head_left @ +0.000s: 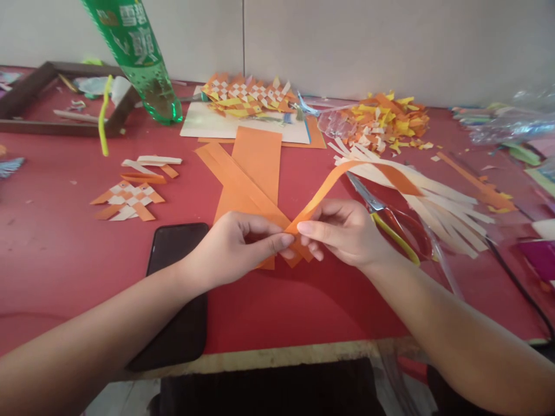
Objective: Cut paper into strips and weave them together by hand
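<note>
Between my two hands is a long orange paper strip (323,190), bent into an arch that runs up and over to the right. My left hand (249,242) pinches its lower end with thumb and fingers. Close beside it, my right hand (336,231) grips the same strip between thumb and forefinger. Orange paper sheets (259,164) and a cut orange band (243,179) lie beneath and behind the fingers. White paper strips (451,214) fan out to the right, near scissors (368,196) with yellow and red handles.
A black phone (173,323) lies under my left forearm. Woven orange-and-white paper fish (130,199) rest at left, with more woven pieces (251,95) at the back. A green bottle (143,63), a dark frame (26,104) and a heap of paper scraps (385,121) stand near the wall.
</note>
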### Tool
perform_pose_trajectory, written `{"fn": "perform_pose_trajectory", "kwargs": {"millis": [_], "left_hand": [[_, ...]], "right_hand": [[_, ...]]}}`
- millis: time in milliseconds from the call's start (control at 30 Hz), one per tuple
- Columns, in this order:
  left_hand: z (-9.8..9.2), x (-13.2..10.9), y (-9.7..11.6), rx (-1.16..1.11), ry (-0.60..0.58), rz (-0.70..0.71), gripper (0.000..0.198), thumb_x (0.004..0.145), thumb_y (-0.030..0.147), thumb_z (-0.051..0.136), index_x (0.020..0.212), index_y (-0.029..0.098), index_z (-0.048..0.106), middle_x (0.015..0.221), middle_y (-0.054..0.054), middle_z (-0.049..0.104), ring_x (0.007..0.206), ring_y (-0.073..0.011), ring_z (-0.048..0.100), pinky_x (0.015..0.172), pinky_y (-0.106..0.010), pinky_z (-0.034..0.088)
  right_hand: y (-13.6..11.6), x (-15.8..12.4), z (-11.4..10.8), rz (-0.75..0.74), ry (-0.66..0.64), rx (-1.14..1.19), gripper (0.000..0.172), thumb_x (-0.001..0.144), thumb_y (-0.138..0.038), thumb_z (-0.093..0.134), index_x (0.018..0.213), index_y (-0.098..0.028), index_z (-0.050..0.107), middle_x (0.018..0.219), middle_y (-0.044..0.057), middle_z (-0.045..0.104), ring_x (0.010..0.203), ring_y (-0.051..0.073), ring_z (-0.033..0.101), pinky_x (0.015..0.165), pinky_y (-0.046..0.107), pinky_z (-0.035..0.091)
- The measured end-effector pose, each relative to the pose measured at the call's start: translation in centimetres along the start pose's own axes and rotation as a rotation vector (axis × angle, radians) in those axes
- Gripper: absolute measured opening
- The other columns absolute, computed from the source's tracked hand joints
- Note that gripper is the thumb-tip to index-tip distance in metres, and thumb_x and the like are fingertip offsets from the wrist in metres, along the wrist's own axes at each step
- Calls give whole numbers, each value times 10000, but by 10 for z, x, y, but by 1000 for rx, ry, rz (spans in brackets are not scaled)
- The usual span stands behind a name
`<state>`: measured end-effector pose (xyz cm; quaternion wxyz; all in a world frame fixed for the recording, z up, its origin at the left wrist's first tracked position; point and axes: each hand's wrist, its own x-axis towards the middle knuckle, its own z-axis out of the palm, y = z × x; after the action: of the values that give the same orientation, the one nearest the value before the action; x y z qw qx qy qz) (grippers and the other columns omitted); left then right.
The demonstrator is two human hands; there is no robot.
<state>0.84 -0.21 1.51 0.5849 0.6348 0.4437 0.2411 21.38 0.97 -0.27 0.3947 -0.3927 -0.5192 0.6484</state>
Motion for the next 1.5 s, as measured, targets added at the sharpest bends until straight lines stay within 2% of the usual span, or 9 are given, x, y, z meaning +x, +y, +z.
{"fn": "perform_pose_trajectory", "kwargs": {"millis": [233, 400, 567, 633, 733, 900, 1200, 1500], "left_hand": [[0, -1, -4, -71, -8, -5, 233, 862, 377, 659, 819, 191, 794, 824, -28, 778, 670, -115, 644, 587, -192, 477], [0, -2, -5, -48, -10, -25, 262, 864, 419, 647, 830, 205, 796, 730, -26, 751, 682, -146, 654, 579, -216, 482], [2, 0, -2, -67, 7, -9, 210, 842, 375, 683, 769, 200, 773, 779, -8, 769, 705, -120, 664, 658, -192, 503], [3, -1, -2, -46, 27, 7, 177, 821, 349, 710, 763, 189, 758, 791, -3, 770, 686, -108, 655, 633, -177, 496], [5, -1, -2, 2, 71, 47, 182, 829, 347, 702, 772, 178, 737, 753, 5, 753, 634, -90, 632, 566, -164, 470], [4, -1, -4, 41, 81, 157, 253, 898, 345, 621, 738, 170, 707, 728, 12, 736, 662, -80, 638, 604, -161, 467], [4, -2, -1, 52, 55, 115, 246, 895, 323, 623, 724, 173, 715, 719, 20, 728, 664, -78, 625, 614, -163, 455], [3, -3, 0, -8, 11, 75, 273, 890, 361, 617, 725, 162, 703, 740, -15, 723, 653, -109, 585, 639, -215, 455]], "right_hand": [[0, 1, -1, -12, -22, 67, 120, 749, -216, 787, 676, -162, 709, 593, -11, 687, 387, 72, 570, 352, 174, 482], [3, 2, -1, -70, -24, 60, 118, 782, -190, 760, 684, -172, 697, 608, -22, 682, 409, 60, 563, 370, 164, 469], [3, 1, 0, -117, -40, 32, 106, 792, -189, 752, 701, -174, 699, 615, -26, 656, 439, 65, 562, 388, 176, 470], [3, 0, 0, -128, -51, 5, 97, 797, -186, 747, 710, -174, 707, 617, -21, 654, 444, 69, 558, 392, 184, 469], [4, -1, 0, -113, -72, -6, 97, 807, -173, 736, 714, -176, 707, 613, -20, 651, 443, 69, 558, 401, 189, 471], [5, -1, 3, -56, -45, 69, 112, 788, -212, 760, 706, -170, 696, 627, -21, 646, 451, 72, 566, 402, 192, 484], [-1, 1, 7, -3, 35, 78, 197, 702, -198, 821, 620, -158, 646, 545, -30, 632, 380, 38, 485, 335, 145, 375], [-4, 1, 10, 60, 105, 121, 289, 658, -284, 837, 552, -171, 593, 526, -29, 622, 410, 51, 491, 336, 151, 343]]}}
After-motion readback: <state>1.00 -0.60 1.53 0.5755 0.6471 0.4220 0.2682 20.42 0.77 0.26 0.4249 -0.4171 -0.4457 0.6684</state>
